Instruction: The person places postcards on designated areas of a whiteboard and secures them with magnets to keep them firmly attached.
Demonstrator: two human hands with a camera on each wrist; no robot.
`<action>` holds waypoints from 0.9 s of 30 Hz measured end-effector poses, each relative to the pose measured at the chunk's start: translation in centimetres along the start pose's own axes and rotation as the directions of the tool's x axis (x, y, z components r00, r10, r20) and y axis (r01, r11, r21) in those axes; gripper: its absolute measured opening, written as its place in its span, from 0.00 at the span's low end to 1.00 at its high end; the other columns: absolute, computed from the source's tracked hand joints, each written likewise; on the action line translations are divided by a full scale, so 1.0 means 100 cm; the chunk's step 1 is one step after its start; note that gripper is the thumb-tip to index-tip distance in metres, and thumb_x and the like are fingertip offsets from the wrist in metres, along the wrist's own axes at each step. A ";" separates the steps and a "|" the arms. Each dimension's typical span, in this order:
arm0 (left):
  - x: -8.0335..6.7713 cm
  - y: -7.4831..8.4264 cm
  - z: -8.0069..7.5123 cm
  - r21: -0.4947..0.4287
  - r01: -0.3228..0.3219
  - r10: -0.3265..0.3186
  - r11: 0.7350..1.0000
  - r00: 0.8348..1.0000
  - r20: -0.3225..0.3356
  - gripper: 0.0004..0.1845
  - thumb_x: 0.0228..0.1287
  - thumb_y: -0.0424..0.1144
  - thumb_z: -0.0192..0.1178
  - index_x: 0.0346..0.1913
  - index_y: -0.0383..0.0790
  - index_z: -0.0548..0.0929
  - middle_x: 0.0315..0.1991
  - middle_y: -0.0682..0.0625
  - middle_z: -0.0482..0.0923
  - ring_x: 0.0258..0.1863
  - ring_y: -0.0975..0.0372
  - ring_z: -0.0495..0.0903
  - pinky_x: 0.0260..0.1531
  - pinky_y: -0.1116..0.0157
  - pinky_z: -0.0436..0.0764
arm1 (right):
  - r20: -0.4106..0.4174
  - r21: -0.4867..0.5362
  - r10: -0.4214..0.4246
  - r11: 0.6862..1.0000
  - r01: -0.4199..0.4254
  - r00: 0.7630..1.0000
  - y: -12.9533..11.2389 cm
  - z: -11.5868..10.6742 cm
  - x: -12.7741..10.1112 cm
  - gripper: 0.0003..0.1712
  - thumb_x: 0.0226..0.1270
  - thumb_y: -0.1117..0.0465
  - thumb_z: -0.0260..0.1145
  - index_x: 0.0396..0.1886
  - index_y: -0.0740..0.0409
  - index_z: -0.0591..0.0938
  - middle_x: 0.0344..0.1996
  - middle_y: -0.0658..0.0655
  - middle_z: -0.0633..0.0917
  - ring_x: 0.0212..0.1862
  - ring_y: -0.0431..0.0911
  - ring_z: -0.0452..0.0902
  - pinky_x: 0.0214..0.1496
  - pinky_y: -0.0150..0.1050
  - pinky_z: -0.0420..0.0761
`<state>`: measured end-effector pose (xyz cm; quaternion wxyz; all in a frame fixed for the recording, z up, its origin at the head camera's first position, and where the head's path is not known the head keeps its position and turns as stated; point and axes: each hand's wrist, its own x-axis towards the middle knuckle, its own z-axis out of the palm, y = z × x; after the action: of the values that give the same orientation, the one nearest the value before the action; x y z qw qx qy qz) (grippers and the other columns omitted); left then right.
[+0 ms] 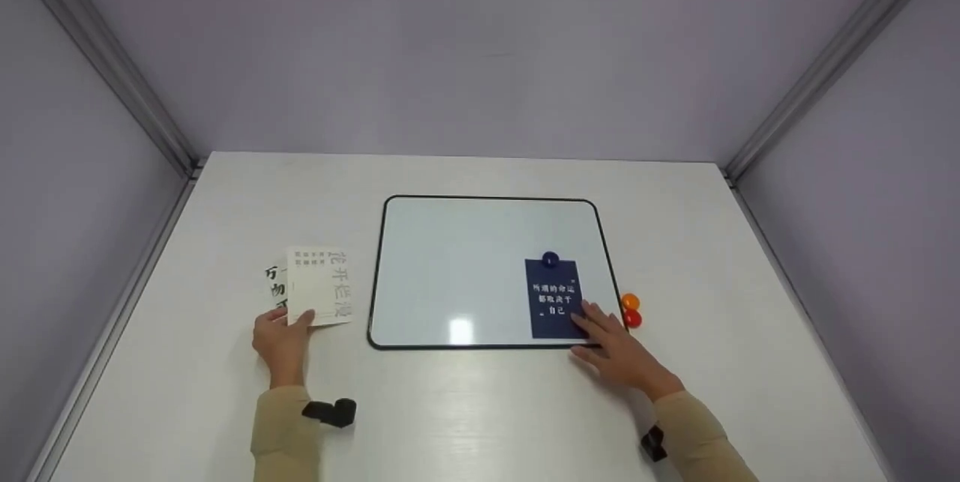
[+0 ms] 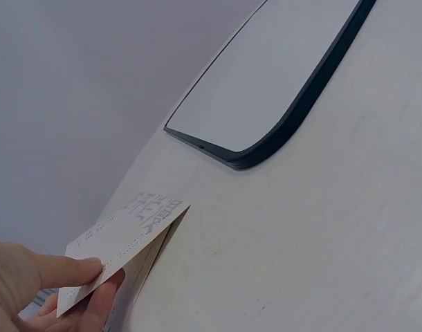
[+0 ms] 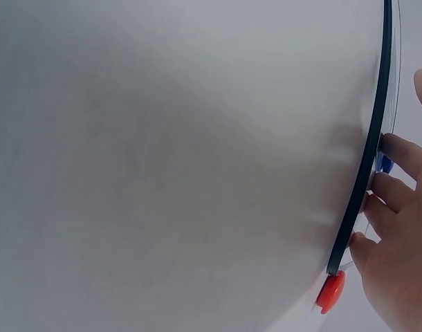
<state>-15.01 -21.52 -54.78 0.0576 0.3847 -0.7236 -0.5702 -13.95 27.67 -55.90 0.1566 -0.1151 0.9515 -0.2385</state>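
Observation:
A black-framed whiteboard (image 1: 420, 272) lies flat in the middle of the white table. A dark blue card (image 1: 551, 294) with white characters lies on its lower right part, under a blue magnet (image 1: 550, 260). My right hand (image 1: 611, 343) rests with straight fingers on the card's lower right corner and the board's edge (image 3: 367, 187). An orange magnet (image 1: 630, 301) and a red magnet (image 1: 633, 318) lie just right of the board, and the red magnet (image 3: 331, 290) also shows in the right wrist view. My left hand (image 1: 281, 335) pinches a cream card (image 1: 321, 285) by its lower edge, lifting that card (image 2: 124, 242) off another one.
A second white card with black characters (image 1: 274, 288) lies under the cream one, left of the board. Grey walls with metal corner rails (image 1: 112, 69) enclose the table on three sides. The board's corner (image 2: 239, 160) shows in the left wrist view.

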 end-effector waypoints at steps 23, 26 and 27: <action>0.000 -0.002 -0.003 -0.051 0.012 -0.010 0.999 0.999 0.032 0.30 0.61 0.35 0.64 0.64 0.28 0.66 0.60 0.29 0.74 0.22 0.77 0.73 0.23 0.84 0.70 | -0.001 0.015 -0.027 1.000 0.027 1.000 -0.001 -0.002 0.001 0.39 0.68 0.37 0.56 0.73 0.50 0.63 0.78 0.57 0.53 0.79 0.58 0.45 0.79 0.61 0.49; -0.001 0.000 -0.003 -0.045 0.003 -0.002 0.999 1.000 0.026 0.30 0.61 0.36 0.64 0.63 0.28 0.66 0.59 0.28 0.75 0.21 0.79 0.71 0.29 0.81 0.70 | -0.003 0.015 -0.025 1.000 0.025 1.000 -0.002 -0.003 0.001 0.39 0.68 0.37 0.55 0.73 0.50 0.63 0.78 0.58 0.53 0.79 0.59 0.45 0.79 0.61 0.49; -0.002 0.000 -0.003 -0.041 0.000 0.001 0.999 1.000 0.025 0.30 0.61 0.36 0.64 0.63 0.28 0.67 0.59 0.28 0.75 0.21 0.79 0.71 0.31 0.80 0.69 | -0.004 0.014 -0.025 1.000 0.025 1.000 -0.002 -0.003 0.000 0.39 0.68 0.37 0.55 0.73 0.50 0.63 0.78 0.58 0.53 0.79 0.59 0.45 0.78 0.62 0.49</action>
<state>-14.73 -21.67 -54.62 0.0568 0.3760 -0.7125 -0.5897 -14.06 27.61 -55.57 0.1526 -0.1255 0.9485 -0.2475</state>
